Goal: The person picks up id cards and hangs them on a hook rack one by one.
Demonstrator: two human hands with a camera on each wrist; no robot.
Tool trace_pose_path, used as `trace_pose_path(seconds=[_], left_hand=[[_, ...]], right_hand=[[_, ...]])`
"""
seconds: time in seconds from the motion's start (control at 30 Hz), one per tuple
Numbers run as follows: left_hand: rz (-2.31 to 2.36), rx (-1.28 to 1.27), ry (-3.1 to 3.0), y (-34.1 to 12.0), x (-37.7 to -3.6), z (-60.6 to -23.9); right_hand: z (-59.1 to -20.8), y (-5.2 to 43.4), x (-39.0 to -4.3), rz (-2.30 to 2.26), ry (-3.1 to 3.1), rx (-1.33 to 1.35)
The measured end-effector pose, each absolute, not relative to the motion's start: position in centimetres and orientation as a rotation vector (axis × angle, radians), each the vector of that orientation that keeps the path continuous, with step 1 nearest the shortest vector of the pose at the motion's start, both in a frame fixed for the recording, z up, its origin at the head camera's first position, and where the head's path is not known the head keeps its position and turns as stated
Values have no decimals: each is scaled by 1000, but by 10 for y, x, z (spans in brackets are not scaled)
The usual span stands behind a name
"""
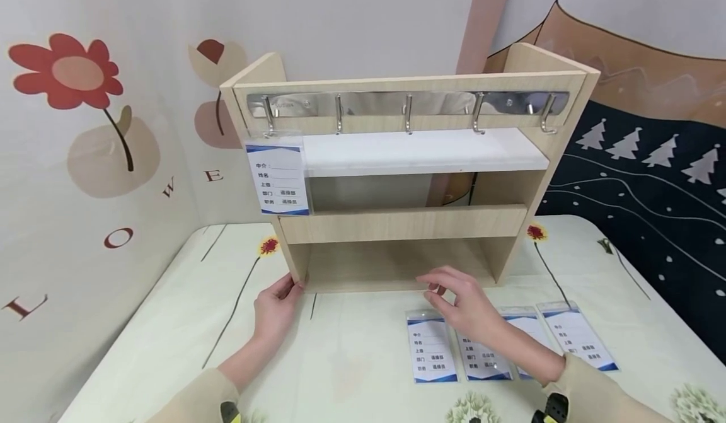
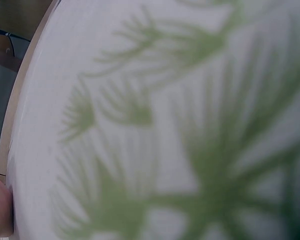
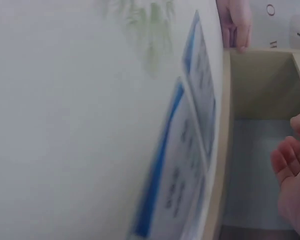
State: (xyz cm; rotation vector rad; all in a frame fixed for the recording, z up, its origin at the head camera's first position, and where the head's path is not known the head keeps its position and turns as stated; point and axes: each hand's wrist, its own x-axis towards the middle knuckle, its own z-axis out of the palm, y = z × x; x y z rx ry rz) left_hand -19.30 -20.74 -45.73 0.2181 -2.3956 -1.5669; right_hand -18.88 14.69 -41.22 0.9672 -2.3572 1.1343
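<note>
A small wooden shelf [image 1: 403,226] with a white board and a metal hook rail [image 1: 374,104] stands on the table. My left hand [image 1: 276,309] holds the shelf's lower left corner, thumb at the front edge and fingers on the outer side. In front of the bottom compartment, my right hand [image 1: 465,303] hovers with fingers loosely bent and nothing between them. A name badge [image 1: 279,180] in a clear sleeve hangs from the leftmost hook. Below the right hand lie more badges in a row, including a near-left one [image 1: 432,350] and a far-right one [image 1: 578,335]; the forearm partly covers those between.
A pale flowered cloth [image 1: 351,360] covers the table. Behind and to the left hangs a printed curtain [image 1: 142,221]; a dark one with white trees [image 1: 641,190] is at the right. The other hooks [image 1: 408,114] carry nothing.
</note>
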Motion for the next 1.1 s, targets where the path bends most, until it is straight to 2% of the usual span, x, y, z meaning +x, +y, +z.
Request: trace_pose_path(seconds=[0.57, 1.1], left_hand=[[-1578, 234, -2395, -208, -194, -457], [-1575, 242, -2395, -206, -193, -457]], right_hand=[[-421, 167, -195, 1024, -2942, 692], [-422, 166, -200, 907, -2998, 904]])
